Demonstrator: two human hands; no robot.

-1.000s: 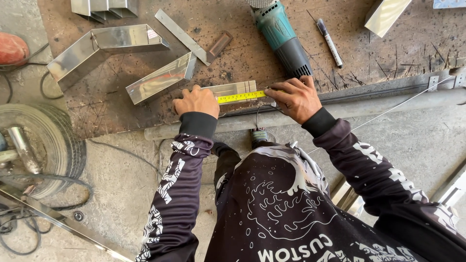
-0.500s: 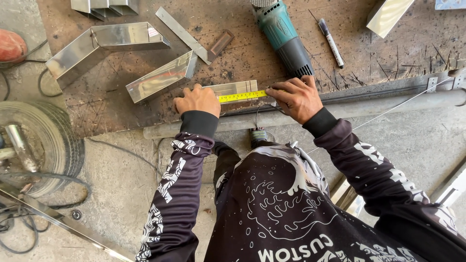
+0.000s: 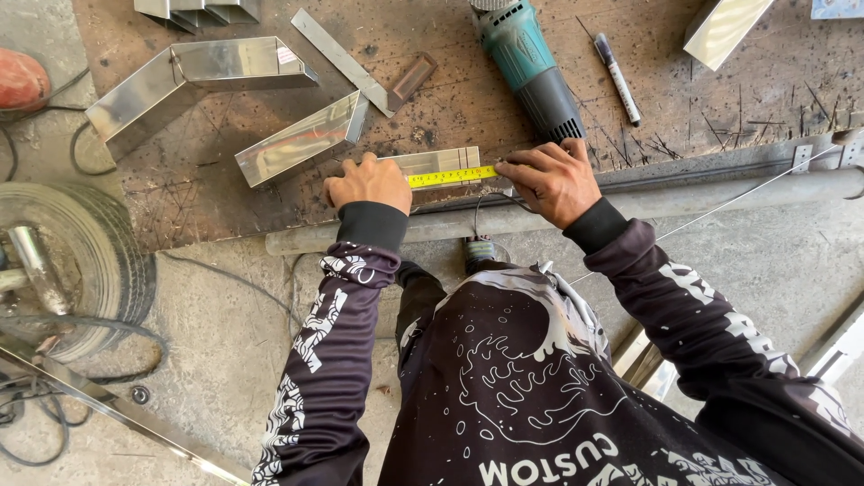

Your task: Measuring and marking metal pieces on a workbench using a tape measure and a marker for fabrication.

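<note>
- One left hand [image 3: 367,182] lies knuckles up, its fingers curled and pressing down on the near end of one yellow tape measure blade [image 3: 450,175]; the fingertips are hidden under the hand.
- One right hand [image 3: 551,178] has its fingers bunched at the far end of the blade, pinching something thin there; what it is cannot be told.
- The blade runs straight between the two sets of fingers, lying flat on one short shiny metal strip [image 3: 441,162] at the near edge of one scorched workbench [image 3: 702,99].
- Just beyond the right fingers lies one teal angle grinder [image 3: 529,67], its dark handle end almost touching the knuckles.
- One marker pen [image 3: 617,77] lies further out past the right fingers, apart from the grinder.
- Just beyond the left fingers is one angled metal channel piece [image 3: 301,139]; a second, bent channel [image 3: 193,81] lies further out, well apart.
- One flat narrow metal bar [image 3: 340,58] lies slanted beyond both channels' inner ends.
- One tyre [image 3: 67,261] lies on the floor well to the left of the left hand.
</note>
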